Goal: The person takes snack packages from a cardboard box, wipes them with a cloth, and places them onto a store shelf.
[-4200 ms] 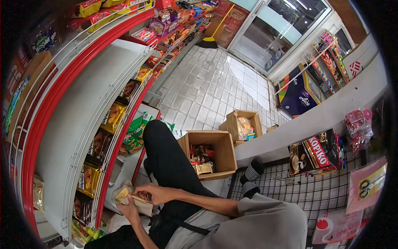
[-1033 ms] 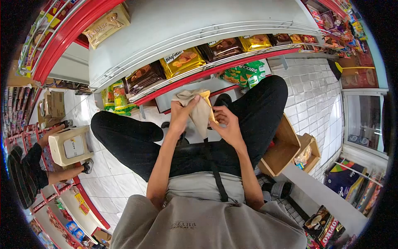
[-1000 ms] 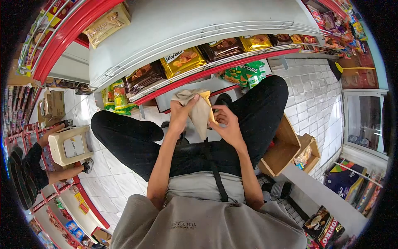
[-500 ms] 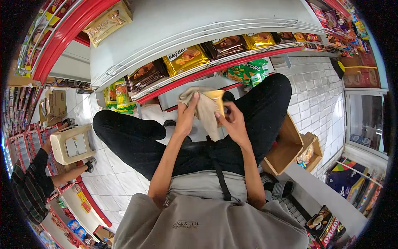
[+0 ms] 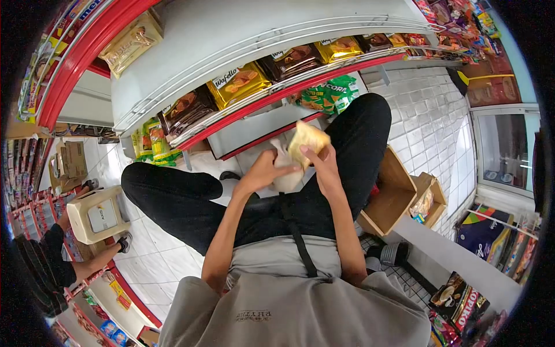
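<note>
Above my lap, my right hand (image 5: 325,170) grips a pale yellow packet (image 5: 307,143), its thumb pressed on the front. Just left of it, my left hand (image 5: 265,172) holds a grey-beige cloth (image 5: 287,177), which hangs beside the packet and is blurred by motion. Beyond both hands runs a shelf with a red edge (image 5: 289,88). Brown and gold wafer packs stand along it, among them a gold Wafello pack (image 5: 239,85). The shelf above holds a cream wafer pack (image 5: 132,44) at its left end.
An open cardboard box (image 5: 388,199) stands right of my knee, with a smaller box (image 5: 428,199) beside it. Green corn snack bags (image 5: 328,94) lie under the shelf. At the left are a beige plastic stool (image 5: 97,214) and another person (image 5: 40,269) in dark clothes.
The yellow packet has been raised and turned so that its broad face shows. My left hand and the cloth have dropped lower, slightly apart from it. The view has shifted slightly.
</note>
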A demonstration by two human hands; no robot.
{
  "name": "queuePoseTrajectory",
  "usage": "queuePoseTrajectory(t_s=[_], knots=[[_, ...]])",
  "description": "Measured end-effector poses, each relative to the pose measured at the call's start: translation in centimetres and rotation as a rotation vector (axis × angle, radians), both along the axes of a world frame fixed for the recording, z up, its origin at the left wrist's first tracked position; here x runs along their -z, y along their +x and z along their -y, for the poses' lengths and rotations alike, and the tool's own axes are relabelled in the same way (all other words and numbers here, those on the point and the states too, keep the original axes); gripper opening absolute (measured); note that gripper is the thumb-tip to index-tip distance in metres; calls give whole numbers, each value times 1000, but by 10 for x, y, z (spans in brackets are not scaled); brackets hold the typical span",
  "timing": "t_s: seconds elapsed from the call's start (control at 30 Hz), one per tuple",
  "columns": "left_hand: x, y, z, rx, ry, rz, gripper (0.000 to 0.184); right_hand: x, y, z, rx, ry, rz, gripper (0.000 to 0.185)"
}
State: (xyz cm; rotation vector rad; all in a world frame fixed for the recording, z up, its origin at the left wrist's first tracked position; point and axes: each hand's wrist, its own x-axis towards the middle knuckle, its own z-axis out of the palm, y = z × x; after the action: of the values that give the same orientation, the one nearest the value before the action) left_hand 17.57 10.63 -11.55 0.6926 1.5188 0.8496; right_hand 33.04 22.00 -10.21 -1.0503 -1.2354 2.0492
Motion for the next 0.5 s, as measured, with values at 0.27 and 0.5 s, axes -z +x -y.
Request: queuePoseTrajectory(t_s=[0.27, 0.5], knots=[[1, 2, 21, -138, 313, 43, 39, 6, 14, -10, -34, -16, -111, 51], [-12, -4, 43, -131, 313, 126, 44, -25, 6, 17, -64, 187, -143, 55]])
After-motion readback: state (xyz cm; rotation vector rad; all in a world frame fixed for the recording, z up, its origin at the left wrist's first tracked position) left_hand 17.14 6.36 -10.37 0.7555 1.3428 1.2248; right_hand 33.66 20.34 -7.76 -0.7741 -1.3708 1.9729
